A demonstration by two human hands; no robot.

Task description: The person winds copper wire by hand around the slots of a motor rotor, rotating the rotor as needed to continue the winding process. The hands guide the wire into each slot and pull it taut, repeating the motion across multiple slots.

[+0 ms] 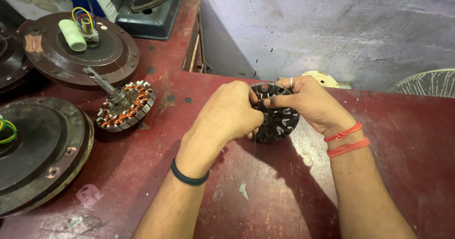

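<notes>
A: In the middle of the red desk [388, 163], what are the two hands busy with?

B: Both grip a round, dark, slotted stator core [279, 120], held on edge just above the desktop. The left hand [227, 113] is clenched on its left rim, fingers curled inward at the top edge. The right hand [310, 101] clasps the right rim, thumb and forefinger pinched at the same spot near the top, where a bit of copper-coloured wire shows.

A: Anything on the wrists?

B: A black band [188, 177] on the left, two red threads [346, 139] on the right.

A: And to the left?

B: A wound stator [125, 107], copper coils packed in its slots and a steel shaft sticking up to the far left, lies well apart from the hands. Beyond it, far left, sits a brown round motor housing [109, 54] with a pale green tube [72, 34] and coloured wires on its hub. Another dark housing [42, 153] fills the near left edge.

A: Farther back?

B: A grey-blue machine base [151, 23] at the far end of the desk, and a white wire fan guard [426, 82] at the right against the wall.
</notes>
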